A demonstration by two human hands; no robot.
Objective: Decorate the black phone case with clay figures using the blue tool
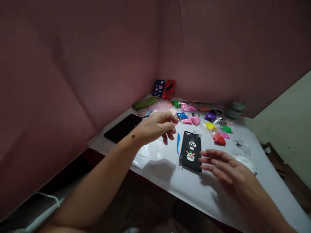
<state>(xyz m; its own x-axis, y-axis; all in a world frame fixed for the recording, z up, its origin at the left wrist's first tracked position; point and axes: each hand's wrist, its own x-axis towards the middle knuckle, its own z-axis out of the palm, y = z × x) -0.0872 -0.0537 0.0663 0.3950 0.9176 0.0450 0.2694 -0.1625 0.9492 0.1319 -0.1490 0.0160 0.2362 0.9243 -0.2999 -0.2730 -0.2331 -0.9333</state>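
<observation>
On the white table lies a black phone case (186, 158) with small clay figures on it, a white and green one with pink and a black-and-white one above. My right hand (225, 166) hovers at the case's right edge, fingers spread, holding nothing that I can see. My left hand (159, 125) is raised above the table to the left of the case, fingers loosely bent and apart with nothing in them. Between the left hand and the case lies a blue modelling tool (178, 143).
Bags of coloured clay, among them yellow (210, 126), red (219, 139) and blue (182, 115), lie across the back. A black tablet (123, 127) rests at left. Two decorated cases, blue (158, 88) and red (168, 89), lean in the corner. A jar (235, 110) stands at back right.
</observation>
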